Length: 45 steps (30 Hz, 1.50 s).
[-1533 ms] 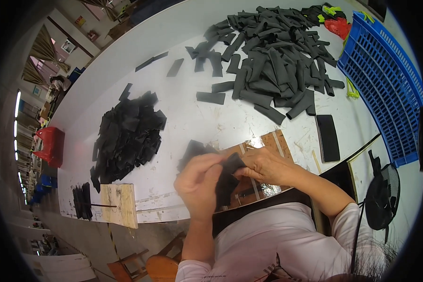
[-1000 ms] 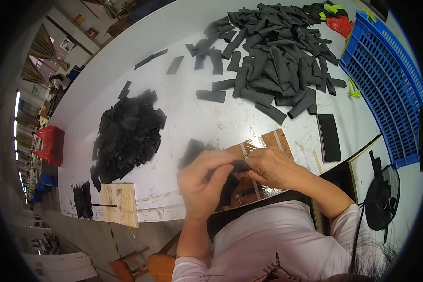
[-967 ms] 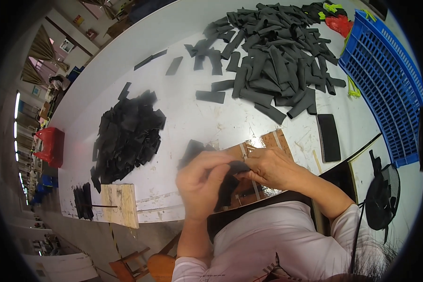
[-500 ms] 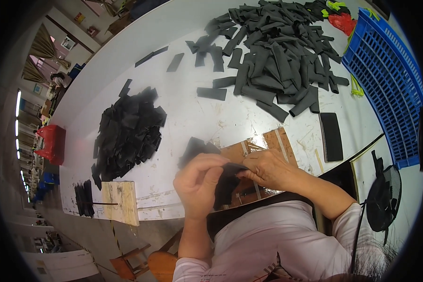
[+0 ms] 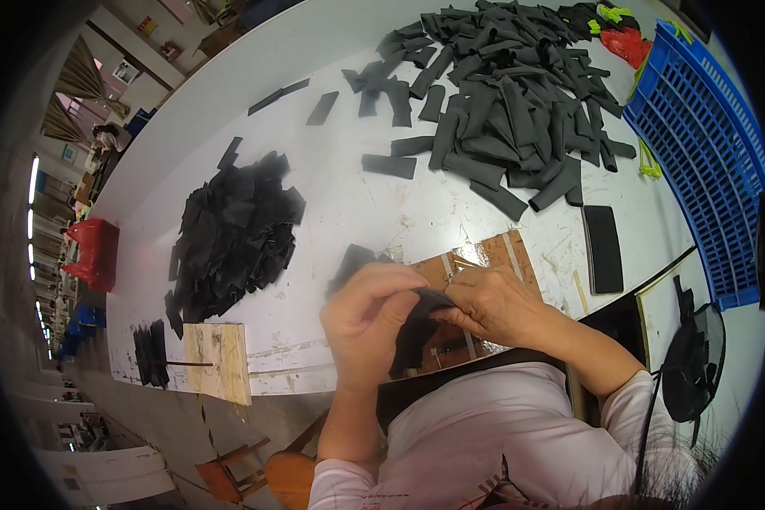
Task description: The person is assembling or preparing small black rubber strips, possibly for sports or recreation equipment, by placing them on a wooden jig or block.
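Between my hands, above the table's front edge, is a dark fabric piece (image 5: pixel 428 303). My left hand (image 5: pixel 370 316) pinches one side of it between thumb and fingers. From the other side my right hand (image 5: pixel 490 303) grips its edge, fingers curled and thumb beneath. Part of the piece hangs down below my left fingers. Another dark fabric piece (image 5: pixel 354 257) shows just behind my left hand. Under my hands lies a brown board (image 5: pixel 512 255) with pale strips and clear tape, partly hidden by my hands.
A pile of black fabric pieces (image 5: pixel 234 229) lies left, a large heap of grey fabric tubes (image 5: pixel 518 102) far right. A wooden block with a rod (image 5: pixel 221 361) sits at the front left edge. Right are a dark flat phone-like slab (image 5: pixel 603 249) and a blue crate (image 5: pixel 697 153).
Both hands have shifted slightly to the right with the fabric piece still held between them. The view has moved a little; the piles look the same.
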Each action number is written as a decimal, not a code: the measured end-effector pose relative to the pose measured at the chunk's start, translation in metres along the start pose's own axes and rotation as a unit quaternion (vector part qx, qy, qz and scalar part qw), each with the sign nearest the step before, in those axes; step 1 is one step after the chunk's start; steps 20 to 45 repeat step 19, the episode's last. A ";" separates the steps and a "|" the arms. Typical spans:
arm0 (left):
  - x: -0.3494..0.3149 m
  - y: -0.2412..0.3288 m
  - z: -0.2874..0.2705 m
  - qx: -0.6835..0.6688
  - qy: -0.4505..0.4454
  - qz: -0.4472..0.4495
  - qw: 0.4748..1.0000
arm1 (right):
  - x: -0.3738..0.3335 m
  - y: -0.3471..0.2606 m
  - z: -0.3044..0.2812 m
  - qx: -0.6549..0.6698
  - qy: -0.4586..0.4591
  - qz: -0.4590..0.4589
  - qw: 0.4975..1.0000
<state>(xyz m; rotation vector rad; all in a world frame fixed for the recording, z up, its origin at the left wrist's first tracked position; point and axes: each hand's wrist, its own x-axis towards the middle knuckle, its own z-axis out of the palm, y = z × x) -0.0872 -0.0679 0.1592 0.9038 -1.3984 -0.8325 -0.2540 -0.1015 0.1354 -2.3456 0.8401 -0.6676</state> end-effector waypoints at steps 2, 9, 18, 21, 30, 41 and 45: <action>0.001 -0.003 -0.001 -0.033 -0.001 -0.011 0.999 | 0.000 0.000 0.001 0.009 0.002 0.004 1.000; 0.000 -0.009 -0.002 -0.073 -0.016 -0.033 0.997 | -0.002 0.007 0.011 0.020 0.028 -0.019 0.999; 0.001 -0.005 0.003 0.025 -0.019 0.017 0.999 | -0.004 0.009 0.014 0.018 0.049 -0.004 0.999; 0.001 -0.003 0.003 0.063 -0.018 0.042 0.997 | -0.004 0.009 0.015 0.004 0.057 -0.011 0.998; 0.001 -0.003 0.003 0.063 -0.018 0.042 0.997 | -0.004 0.009 0.015 0.004 0.057 -0.011 0.998; 0.001 -0.003 0.003 0.063 -0.018 0.042 0.997 | -0.004 0.009 0.015 0.004 0.057 -0.011 0.998; 0.001 -0.003 0.003 0.063 -0.018 0.042 0.997 | -0.004 0.009 0.015 0.004 0.057 -0.011 0.998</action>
